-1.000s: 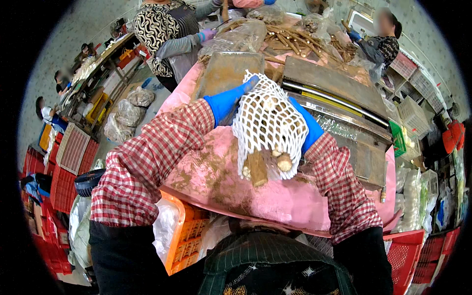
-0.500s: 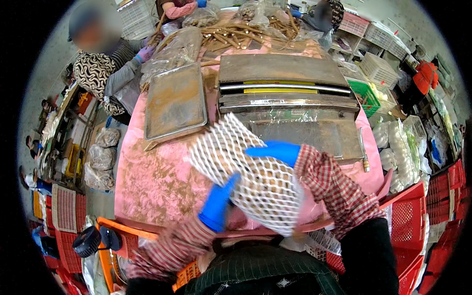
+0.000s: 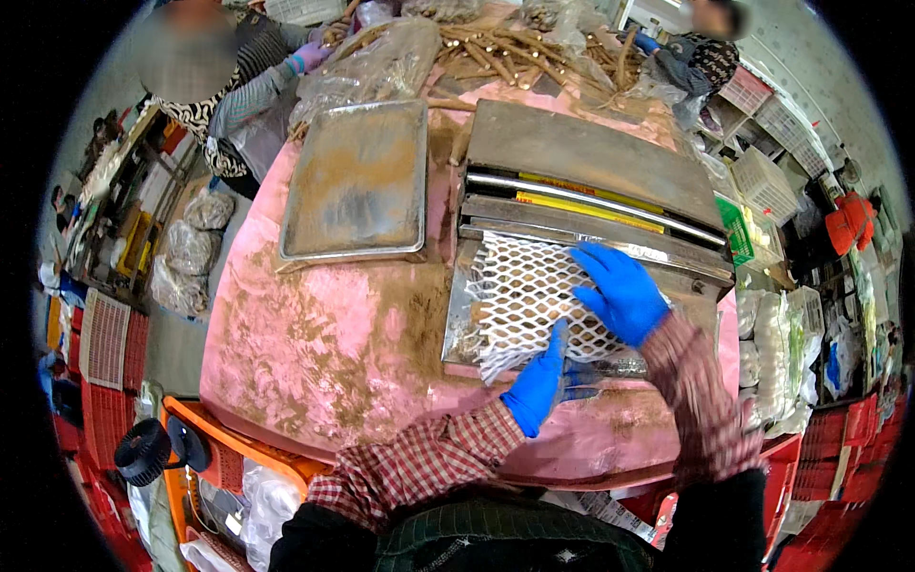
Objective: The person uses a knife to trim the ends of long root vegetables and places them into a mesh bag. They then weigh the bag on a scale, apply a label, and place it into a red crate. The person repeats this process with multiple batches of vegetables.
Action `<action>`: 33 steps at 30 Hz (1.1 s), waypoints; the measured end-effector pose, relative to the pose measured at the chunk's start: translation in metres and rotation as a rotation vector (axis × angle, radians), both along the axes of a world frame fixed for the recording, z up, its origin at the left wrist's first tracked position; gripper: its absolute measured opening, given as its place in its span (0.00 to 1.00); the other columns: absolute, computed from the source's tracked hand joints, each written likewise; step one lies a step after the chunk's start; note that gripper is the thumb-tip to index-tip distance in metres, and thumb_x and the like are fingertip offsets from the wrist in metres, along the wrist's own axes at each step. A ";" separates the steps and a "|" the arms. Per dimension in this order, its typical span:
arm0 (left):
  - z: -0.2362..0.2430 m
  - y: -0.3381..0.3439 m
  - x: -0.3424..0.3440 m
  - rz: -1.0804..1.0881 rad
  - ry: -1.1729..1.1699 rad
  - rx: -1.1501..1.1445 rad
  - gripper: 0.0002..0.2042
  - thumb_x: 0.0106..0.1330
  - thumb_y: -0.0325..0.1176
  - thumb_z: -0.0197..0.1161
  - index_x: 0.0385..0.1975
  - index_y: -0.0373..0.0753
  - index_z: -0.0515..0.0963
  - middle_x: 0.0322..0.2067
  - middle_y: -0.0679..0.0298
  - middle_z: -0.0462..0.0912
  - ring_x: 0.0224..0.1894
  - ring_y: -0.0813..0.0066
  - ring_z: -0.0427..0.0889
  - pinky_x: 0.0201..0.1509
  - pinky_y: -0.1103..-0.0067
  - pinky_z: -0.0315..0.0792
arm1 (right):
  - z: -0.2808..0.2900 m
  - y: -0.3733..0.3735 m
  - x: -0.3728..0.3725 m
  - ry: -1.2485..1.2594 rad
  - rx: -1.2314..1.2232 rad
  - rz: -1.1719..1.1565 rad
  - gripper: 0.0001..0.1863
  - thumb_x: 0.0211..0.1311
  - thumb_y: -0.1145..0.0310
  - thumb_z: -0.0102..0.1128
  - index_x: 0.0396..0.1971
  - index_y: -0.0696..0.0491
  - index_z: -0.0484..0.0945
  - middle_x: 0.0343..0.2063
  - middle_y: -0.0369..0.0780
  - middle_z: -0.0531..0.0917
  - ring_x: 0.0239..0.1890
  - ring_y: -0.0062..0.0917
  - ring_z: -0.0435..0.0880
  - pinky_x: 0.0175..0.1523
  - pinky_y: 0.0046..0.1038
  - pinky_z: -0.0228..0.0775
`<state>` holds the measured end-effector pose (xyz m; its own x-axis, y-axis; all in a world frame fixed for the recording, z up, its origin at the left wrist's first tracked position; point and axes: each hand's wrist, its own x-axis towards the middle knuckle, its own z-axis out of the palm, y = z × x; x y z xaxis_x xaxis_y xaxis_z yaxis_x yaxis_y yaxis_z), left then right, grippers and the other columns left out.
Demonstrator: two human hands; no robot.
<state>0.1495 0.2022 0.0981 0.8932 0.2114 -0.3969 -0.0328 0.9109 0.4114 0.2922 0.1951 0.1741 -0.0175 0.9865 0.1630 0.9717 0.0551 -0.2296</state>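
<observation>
On the metal machine [image 3: 581, 143], before its red-lettered yellow strips [image 3: 591, 213], the right hand [image 3: 624, 296] splays over white netting [image 3: 524, 286] — the left hand [image 3: 536, 389] thumbs it, grip's closure unclear.

Tiny red letters on a yellow strip [image 3: 591, 214] across the gray metal machine [image 3: 572, 141], small dark print on a pale sheet [image 3: 610, 510] low down, all too small to read

the single wide fisheye view looks forward and down from the head, close above a brown-smeared pink-covered table [image 3: 276, 353]
</observation>
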 end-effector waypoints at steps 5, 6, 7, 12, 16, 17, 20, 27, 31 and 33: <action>0.001 0.017 -0.025 -0.137 0.087 0.574 0.25 0.58 0.53 0.39 0.43 0.36 0.64 0.35 0.55 0.72 0.32 0.67 0.74 0.35 0.74 0.70 | -0.019 -0.051 -0.021 -0.189 -0.044 -0.129 0.41 0.31 0.54 0.62 0.52 0.42 0.56 0.54 0.37 0.54 0.56 0.33 0.52 0.57 0.39 0.41; 0.006 0.020 -0.037 -0.217 0.150 0.685 0.19 0.59 0.44 0.45 0.43 0.35 0.65 0.36 0.55 0.72 0.30 0.68 0.75 0.34 0.77 0.70 | -0.024 -0.052 -0.021 -0.207 0.005 -0.151 0.41 0.30 0.55 0.62 0.52 0.41 0.56 0.54 0.37 0.54 0.56 0.33 0.52 0.57 0.39 0.41; 0.011 0.020 -0.053 -0.114 0.176 0.955 0.17 0.58 0.40 0.45 0.43 0.35 0.65 0.37 0.55 0.71 0.31 0.68 0.74 0.35 0.78 0.70 | -0.027 -0.052 -0.021 -0.226 0.009 -0.185 0.41 0.30 0.56 0.63 0.52 0.40 0.56 0.54 0.37 0.54 0.56 0.33 0.52 0.57 0.39 0.40; 0.016 0.035 -0.093 0.612 0.326 1.564 0.22 0.54 0.27 0.50 0.50 0.35 0.56 0.44 0.54 0.65 0.45 0.66 0.66 0.49 0.78 0.59 | -0.031 -0.052 -0.016 -0.173 0.040 -0.159 0.41 0.30 0.58 0.63 0.52 0.39 0.56 0.54 0.37 0.54 0.57 0.33 0.50 0.57 0.40 0.40; -0.004 0.042 -0.048 0.725 0.236 1.382 0.24 0.56 0.24 0.46 0.54 0.35 0.49 0.52 0.56 0.55 0.54 0.69 0.55 0.55 0.78 0.52 | -0.034 -0.057 -0.019 -0.205 0.071 -0.186 0.42 0.31 0.51 0.60 0.53 0.39 0.54 0.55 0.36 0.53 0.57 0.33 0.49 0.58 0.40 0.37; -0.008 0.039 -0.038 0.702 0.183 1.306 0.24 0.56 0.23 0.44 0.54 0.35 0.48 0.54 0.57 0.52 0.55 0.71 0.53 0.55 0.79 0.51 | -0.035 -0.059 -0.020 -0.192 0.101 -0.182 0.42 0.32 0.49 0.60 0.53 0.39 0.54 0.55 0.36 0.53 0.57 0.33 0.49 0.58 0.40 0.36; -0.015 0.034 -0.025 0.659 0.173 1.213 0.25 0.55 0.27 0.52 0.53 0.35 0.52 0.46 0.58 0.64 0.45 0.74 0.65 0.47 0.81 0.61 | -0.038 -0.055 -0.025 -0.153 0.092 -0.233 0.43 0.32 0.45 0.57 0.53 0.42 0.53 0.56 0.38 0.51 0.58 0.35 0.47 0.59 0.40 0.33; -0.021 0.036 -0.025 0.692 0.207 0.944 0.20 0.57 0.29 0.50 0.50 0.35 0.57 0.40 0.61 0.69 0.40 0.78 0.68 0.43 0.83 0.65 | -0.039 -0.082 -0.006 -0.027 0.171 -0.240 0.42 0.32 0.46 0.59 0.52 0.45 0.56 0.54 0.41 0.55 0.56 0.37 0.50 0.58 0.39 0.37; -0.024 0.035 -0.024 0.718 0.258 0.887 0.16 0.59 0.30 0.46 0.46 0.31 0.61 0.44 0.60 0.67 0.43 0.77 0.68 0.46 0.83 0.63 | -0.071 -0.110 0.032 0.654 0.696 -0.677 0.27 0.47 0.65 0.55 0.49 0.54 0.60 0.47 0.42 0.65 0.50 0.28 0.62 0.53 0.27 0.52; -0.024 0.037 -0.024 0.704 0.226 0.832 0.16 0.59 0.30 0.46 0.46 0.31 0.62 0.43 0.60 0.67 0.43 0.76 0.68 0.47 0.82 0.62 | -0.091 -0.109 0.046 0.960 0.702 -0.868 0.24 0.50 0.71 0.52 0.49 0.56 0.60 0.47 0.40 0.66 0.48 0.23 0.63 0.52 0.23 0.54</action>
